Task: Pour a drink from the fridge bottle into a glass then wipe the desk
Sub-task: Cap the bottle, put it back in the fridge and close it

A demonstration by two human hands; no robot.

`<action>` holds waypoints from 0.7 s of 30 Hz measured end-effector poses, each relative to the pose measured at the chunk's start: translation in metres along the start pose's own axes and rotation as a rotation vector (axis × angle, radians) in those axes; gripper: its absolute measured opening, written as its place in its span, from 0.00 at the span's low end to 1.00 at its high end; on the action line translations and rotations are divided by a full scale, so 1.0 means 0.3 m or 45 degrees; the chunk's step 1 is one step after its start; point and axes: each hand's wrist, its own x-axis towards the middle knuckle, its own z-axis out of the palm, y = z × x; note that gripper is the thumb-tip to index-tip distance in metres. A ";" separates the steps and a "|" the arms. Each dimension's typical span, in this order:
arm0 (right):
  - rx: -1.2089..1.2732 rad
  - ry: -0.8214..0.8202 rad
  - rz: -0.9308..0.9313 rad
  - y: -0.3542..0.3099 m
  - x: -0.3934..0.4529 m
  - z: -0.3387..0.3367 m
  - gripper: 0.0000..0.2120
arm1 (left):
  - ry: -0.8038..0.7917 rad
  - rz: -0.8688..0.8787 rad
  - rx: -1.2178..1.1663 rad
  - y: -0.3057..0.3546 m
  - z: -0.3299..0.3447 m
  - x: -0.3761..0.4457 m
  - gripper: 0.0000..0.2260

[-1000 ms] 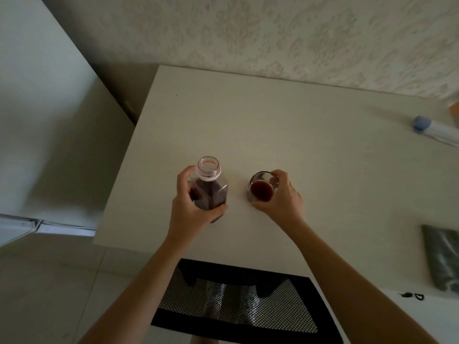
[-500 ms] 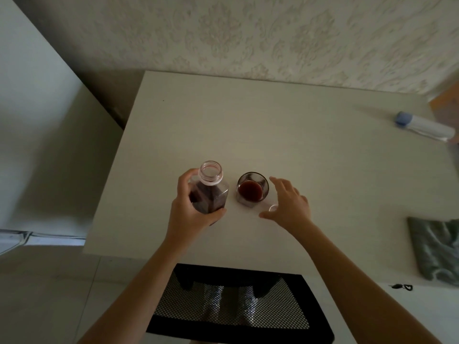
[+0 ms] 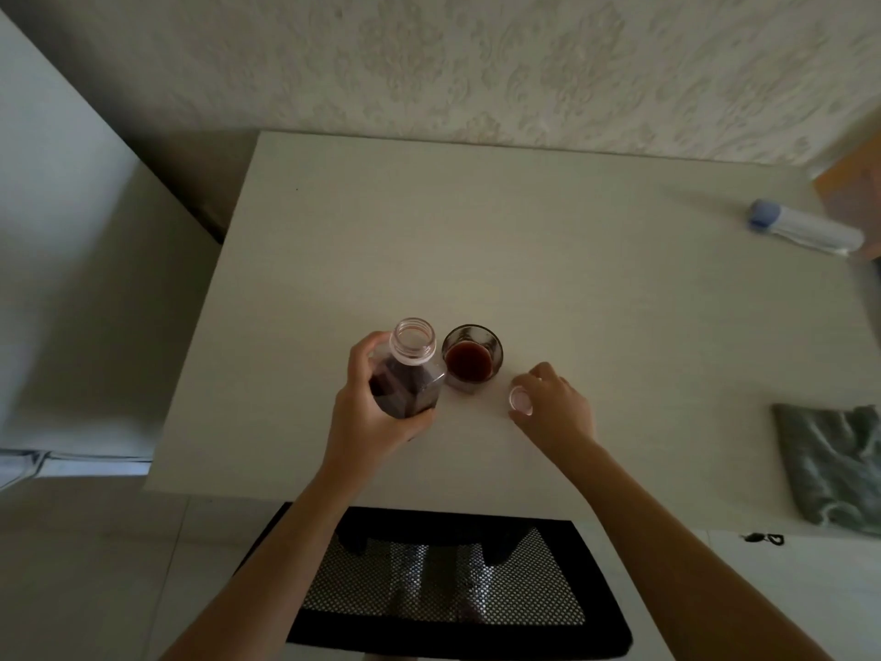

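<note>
— pale worktop [image 3: 476, 240] meets the patterned wall; how much room?
— plenty toward the wall and right. left hand [image 3: 376, 417] grips the open bottle [image 3: 405, 374], just beside the glass [image 3: 473, 359] near the front edge.
— right hand [image 3: 553, 407]?
— pinching the cap [image 3: 519, 399].

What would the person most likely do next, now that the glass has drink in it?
Probably lift the cap and bring it to the bottle. The glass already holds dark drink, the bottle's neck is open in the left hand, and the right hand pinches the small cap on the desk.
</note>
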 end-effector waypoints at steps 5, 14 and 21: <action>0.144 0.116 0.037 -0.001 0.000 -0.038 0.14 | -0.015 0.022 -0.003 0.024 -0.004 0.002 0.40; 1.126 0.406 -0.079 -0.142 -0.037 -0.405 0.14 | 0.019 0.135 0.077 0.163 -0.032 0.001 0.42; 1.609 0.382 -0.400 -0.309 -0.196 -0.698 0.09 | 0.105 0.332 0.225 0.351 -0.089 -0.017 0.43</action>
